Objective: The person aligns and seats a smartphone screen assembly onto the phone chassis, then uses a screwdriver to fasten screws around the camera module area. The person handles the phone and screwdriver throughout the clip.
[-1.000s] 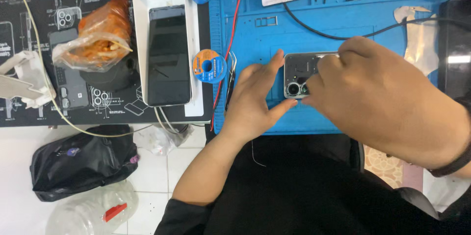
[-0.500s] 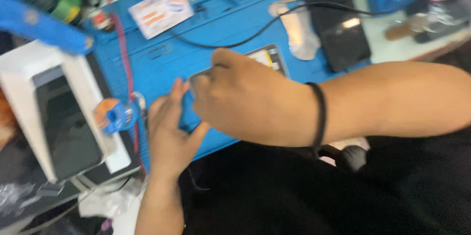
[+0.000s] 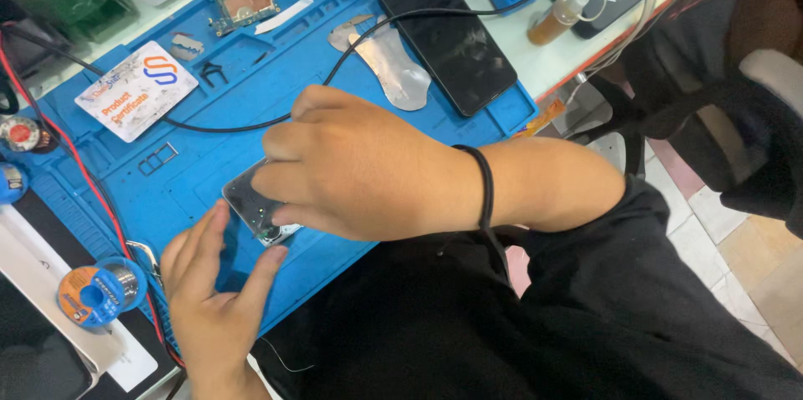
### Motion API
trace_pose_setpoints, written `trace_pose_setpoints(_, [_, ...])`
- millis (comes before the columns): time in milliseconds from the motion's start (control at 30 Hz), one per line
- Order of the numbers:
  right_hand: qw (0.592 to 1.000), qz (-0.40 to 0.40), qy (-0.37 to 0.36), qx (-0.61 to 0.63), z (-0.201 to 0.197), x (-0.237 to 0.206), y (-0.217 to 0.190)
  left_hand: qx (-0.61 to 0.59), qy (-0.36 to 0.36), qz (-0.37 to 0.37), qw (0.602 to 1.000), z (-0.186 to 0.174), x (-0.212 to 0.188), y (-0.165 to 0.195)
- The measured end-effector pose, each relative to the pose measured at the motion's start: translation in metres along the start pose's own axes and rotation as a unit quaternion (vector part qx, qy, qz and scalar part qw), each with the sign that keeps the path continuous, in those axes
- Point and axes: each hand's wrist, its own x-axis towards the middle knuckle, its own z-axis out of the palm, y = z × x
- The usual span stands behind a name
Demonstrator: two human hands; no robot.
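Head-cam view looking down at a blue repair mat on a workbench. The person's right hand lies palm-down over a phone body near the mat's front edge, fingers curled over it & closed on its far side — only the camera-end corner shows from under the hand, w/ a round lens just visible. The left hand sits just beside that corner, fingers spread wide & flat on the mat, index finger and thumb tip close to the phone; can't tell if they actually touch it. A black hair band circles the right wrist.

Around the hands: a thin black cable curves across the mat behind the right hand. A white card w/ an orange & blue logo lies to the upper left. A dark phone screen lies face-up at the mat's far right, w/ a silver metal pry sheet just beside it. A small circuit board sits near the mat's top edge. Off the mat's left side — a blue & orange solder spool & a red wire running along the edge.
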Motion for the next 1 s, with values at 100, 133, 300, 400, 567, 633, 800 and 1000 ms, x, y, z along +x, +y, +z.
trace_pose_setpoints(100, [0.997, 0.074, 0.022, 0.026, 0.012, -0.001, -0.002, -0.049, 0.011, -0.020, 0.999, -0.001, -0.004, -0.005])
trace_pose_setpoints(133, [0.994, 0.105, 0.025, 0.033, 0.016, -0.002, -0.003, -0.068, 0.020, -0.031, 0.997, -0.001, -0.005, -0.006])
trace_pose_setpoints(300, [0.982, 0.137, 0.049, 0.123, 0.026, -0.005, 0.003, -0.179, 0.063, -0.058, 0.980, 0.003, -0.008, -0.006])
trace_pose_setpoints(400, [0.979, 0.161, 0.045, 0.120, 0.025, -0.008, 0.004, -0.132, 0.061, -0.034, 0.989, 0.001, -0.006, -0.003])
trace_pose_setpoints(567, [0.981, 0.160, 0.032, 0.108, 0.022, -0.007, -0.002, -0.094, 0.049, -0.021, 0.994, -0.005, -0.006, 0.003])
trace_pose_setpoints(633, [0.976, 0.183, 0.026, 0.115, 0.023, -0.006, 0.000, -0.121, 0.062, -0.014, 0.991, -0.004, -0.002, 0.001])
trace_pose_setpoints(800, [0.953, 0.268, 0.010, 0.139, 0.035, -0.018, 0.005, -0.137, 0.075, -0.007, 0.988, -0.006, -0.003, -0.007])
trace_pose_setpoints(1000, [0.859, 0.396, 0.067, 0.319, 0.064, -0.042, 0.008, -0.457, 0.050, -0.108, 0.881, -0.002, -0.012, -0.017])
